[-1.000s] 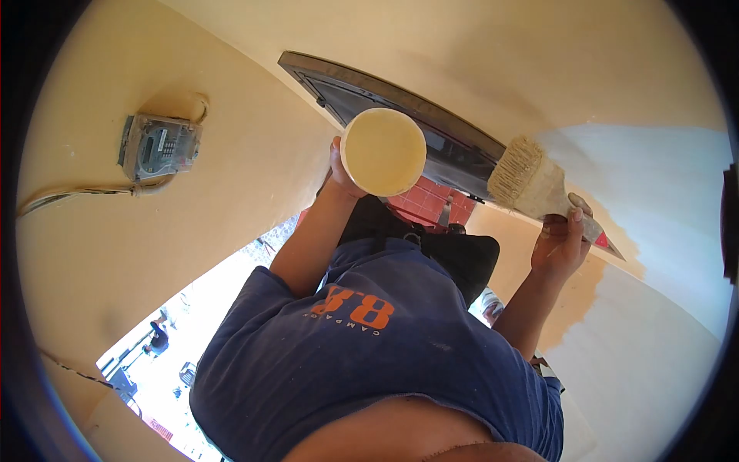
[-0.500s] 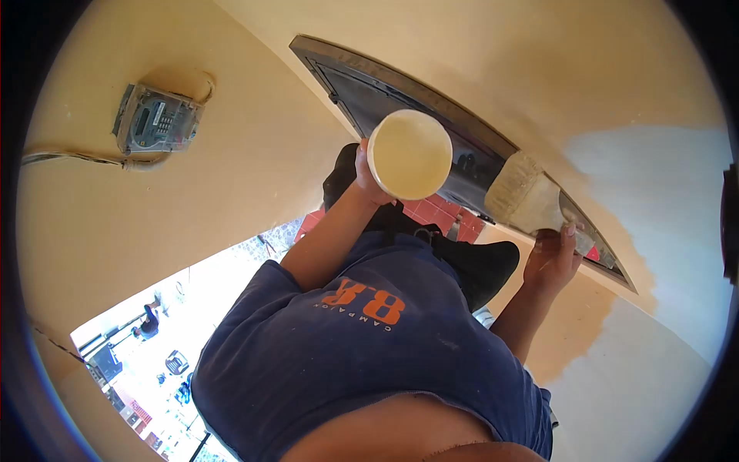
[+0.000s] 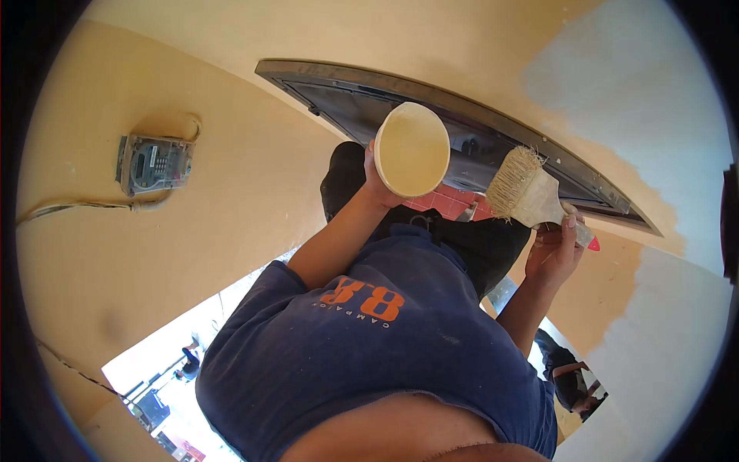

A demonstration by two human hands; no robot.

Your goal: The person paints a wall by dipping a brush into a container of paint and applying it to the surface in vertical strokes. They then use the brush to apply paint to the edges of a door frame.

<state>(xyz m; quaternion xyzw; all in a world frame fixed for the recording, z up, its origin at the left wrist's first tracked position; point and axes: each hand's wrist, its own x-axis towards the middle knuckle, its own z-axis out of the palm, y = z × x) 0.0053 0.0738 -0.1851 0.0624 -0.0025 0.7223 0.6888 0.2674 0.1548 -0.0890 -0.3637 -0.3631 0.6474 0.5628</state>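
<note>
Left fingers (image 3: 370, 162) clamp round cream tub (image 3: 413, 150) mouth-up, perhaps against spilling; right fingers (image 3: 569, 229) clamp wide pale-bristled brush (image 3: 538, 200) by handle

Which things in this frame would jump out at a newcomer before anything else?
Probably the round, pale yellow tub in the left hand, near the middle of the view, and the wide, bristly brush in the right hand. Next, the orange print on the blue shirt below, and the bluish-white patch on the tan wall at upper right.
</note>
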